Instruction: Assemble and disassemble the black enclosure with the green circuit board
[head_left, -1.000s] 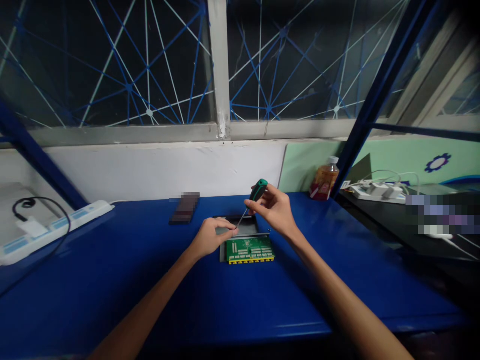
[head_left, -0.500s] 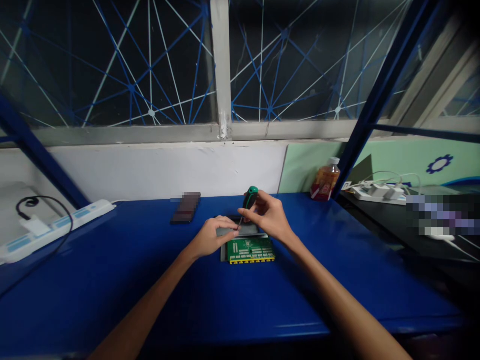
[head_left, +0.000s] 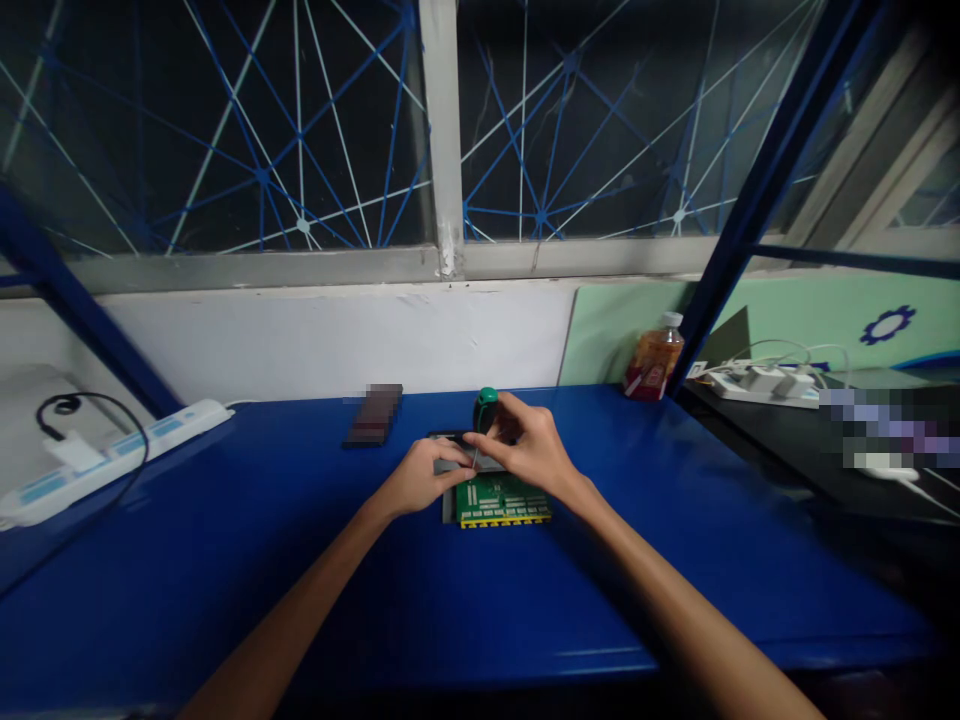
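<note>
the right hand [head_left: 525, 450] is clenched around a green-handled screwdriver [head_left: 485, 408], held nearly upright with its tip down on the open metal case [head_left: 448, 508]; the left hand [head_left: 416, 478], at nine o'clock of the tool, rests on the case with fingers curled near the tip, whether pinching anything i cannot tell; the green circuit board [head_left: 501, 500] lies in the case at six o'clock of both hands, mid blue table [head_left: 225, 560]; a bottle [head_left: 654, 358] stands at two o'clock, a power strip [head_left: 112, 450] at nine o'clock.

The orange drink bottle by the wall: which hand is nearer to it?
Right. The right hand, gripping the screwdriver, is between the left hand and the bottle.
</note>
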